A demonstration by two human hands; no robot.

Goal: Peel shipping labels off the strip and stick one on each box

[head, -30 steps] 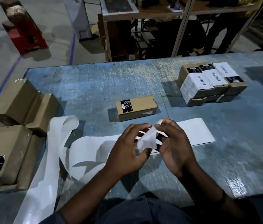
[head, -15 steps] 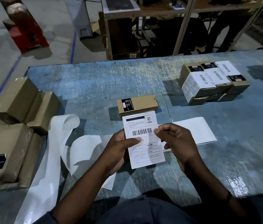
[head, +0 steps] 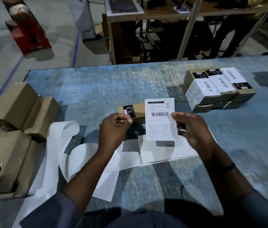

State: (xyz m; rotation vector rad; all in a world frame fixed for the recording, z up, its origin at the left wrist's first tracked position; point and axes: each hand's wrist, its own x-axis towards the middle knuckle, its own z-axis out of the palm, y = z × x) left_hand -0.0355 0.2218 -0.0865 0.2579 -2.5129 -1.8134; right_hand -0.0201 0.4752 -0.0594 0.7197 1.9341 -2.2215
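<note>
Right hand (head: 194, 130) pinches the shipping label (head: 160, 119) by its right edge, thumb beside the barcode. The label is upright, printed face toward me, lifted off the table.

Left hand (head: 112, 130) is curled with nothing visible in it, fingertips at the near edge of the small brown box (head: 139, 110). That box lies on the blue table (head: 97, 89) just beyond and between my hands, partly behind the label.

The backing strip (head: 154, 152) lies flat under both hands and loops away past my left wrist. Labelled boxes (head: 212, 89) are stacked beyond my right hand. Plain cartons (head: 23, 104) sit well off to my left.
</note>
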